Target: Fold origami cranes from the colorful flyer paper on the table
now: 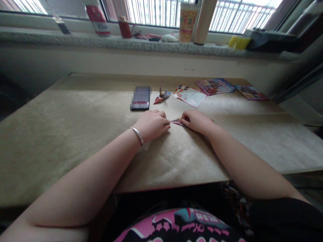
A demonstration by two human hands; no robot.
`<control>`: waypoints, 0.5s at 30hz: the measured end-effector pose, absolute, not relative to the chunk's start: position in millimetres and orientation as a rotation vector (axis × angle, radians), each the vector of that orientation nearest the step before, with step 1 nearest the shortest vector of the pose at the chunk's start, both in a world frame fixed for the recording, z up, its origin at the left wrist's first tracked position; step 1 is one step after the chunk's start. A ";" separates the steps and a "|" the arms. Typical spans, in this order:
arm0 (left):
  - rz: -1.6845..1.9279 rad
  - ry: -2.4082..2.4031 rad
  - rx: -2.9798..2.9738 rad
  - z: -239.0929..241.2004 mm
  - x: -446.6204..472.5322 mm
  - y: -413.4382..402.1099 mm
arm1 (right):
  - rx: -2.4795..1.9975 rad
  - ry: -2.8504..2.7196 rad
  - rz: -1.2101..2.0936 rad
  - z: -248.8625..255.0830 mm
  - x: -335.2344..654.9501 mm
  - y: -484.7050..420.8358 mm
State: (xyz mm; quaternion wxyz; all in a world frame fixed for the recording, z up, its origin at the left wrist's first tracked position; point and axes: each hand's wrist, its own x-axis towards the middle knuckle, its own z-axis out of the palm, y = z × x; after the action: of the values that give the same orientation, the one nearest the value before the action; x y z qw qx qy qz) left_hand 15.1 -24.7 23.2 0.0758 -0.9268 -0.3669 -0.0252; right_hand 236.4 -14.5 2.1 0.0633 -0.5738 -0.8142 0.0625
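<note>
Between my two hands lies a narrow folded piece of printed paper (176,121), low over the table. My left hand (154,123), with a silver bangle at the wrist, pinches its left tip with bent fingers. On the other side my right hand (196,120) grips the paper's right part between thumb and fingers. Both hands rest on the table (161,161), and they cover much of the paper. Just beyond them stands a small folded paper figure (162,97) with pointed ends.
A dark phone (140,101) lies beyond my left hand. Printed cards (193,96) and colourful leaflets (215,86) lie at the back right, with another leaflet (251,92) farther right. On the windowsill stand a patterned cup (188,23), a red-and-white can (98,20) and a yellow item (239,42).
</note>
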 end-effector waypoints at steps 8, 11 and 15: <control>-0.131 -1.025 -2.807 18.7 15.8 -22.0 | -1.731 -2.468 0.183 1.8 236.5 -14.6; -0.207 -1.012 -2.868 14.6 12.3 -14.0 | -1.707 -2.473 0.193 1.5 237.2 -14.6; -0.279 -0.934 -2.935 12.8 9.6 -9.6 | -1.670 -2.472 0.214 0.4 238.7 -14.2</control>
State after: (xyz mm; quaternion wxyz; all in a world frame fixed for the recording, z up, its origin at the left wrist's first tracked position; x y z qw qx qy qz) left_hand 9.6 -9.6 12.8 0.0244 -0.9487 -0.3020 -0.0901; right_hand 238.7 -14.2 0.4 0.0752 -0.5569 -0.8241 0.0713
